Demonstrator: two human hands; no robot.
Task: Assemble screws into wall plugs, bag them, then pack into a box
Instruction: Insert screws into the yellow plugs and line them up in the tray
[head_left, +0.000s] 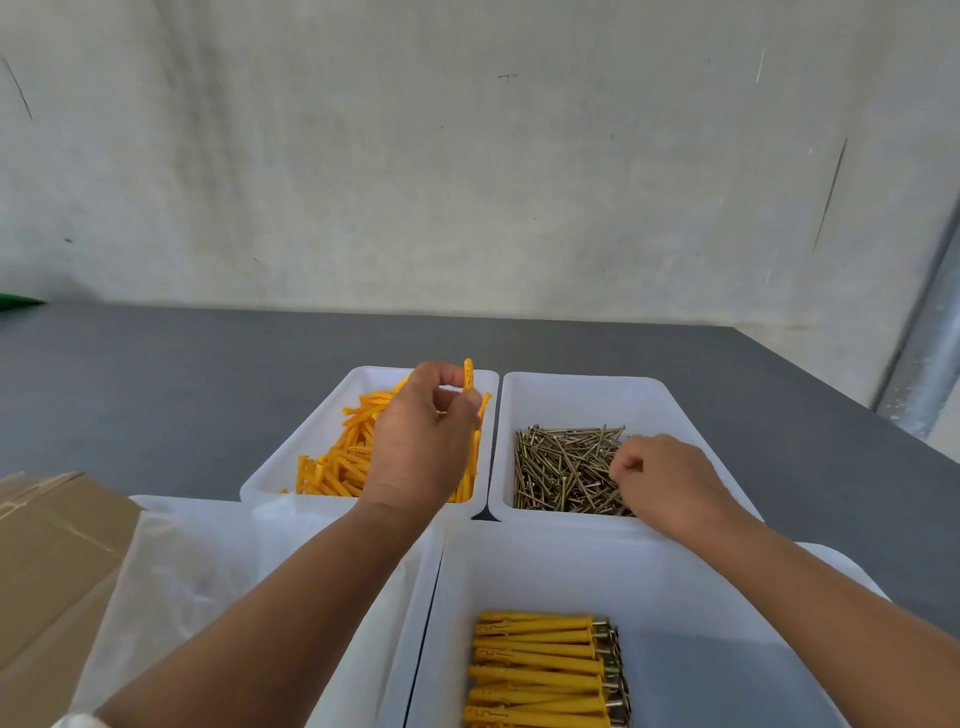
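Fingers of the left hand (421, 441) pinch one orange wall plug (468, 375) upright above its white bin (332, 410). The right hand (660, 483) curls into the screws (561, 467) in the neighbouring bin; I cannot tell whether it holds one. It would be best to lift a single screw by its head and feed the tip into the plug's open end. Finished pairs (540, 670) lie in the near bin (519, 571), and a cardboard box (47, 545) sits to the left. Nothing seems to block the way.

On a dark grey surface (156, 389) four white bins are set: a plug bin (306, 441) beside a screw bin (571, 400), with a bin of assembled plugs (545, 571) and a fourth bin (182, 503) nearer; flattened cardboard (52, 545) is laid at the left
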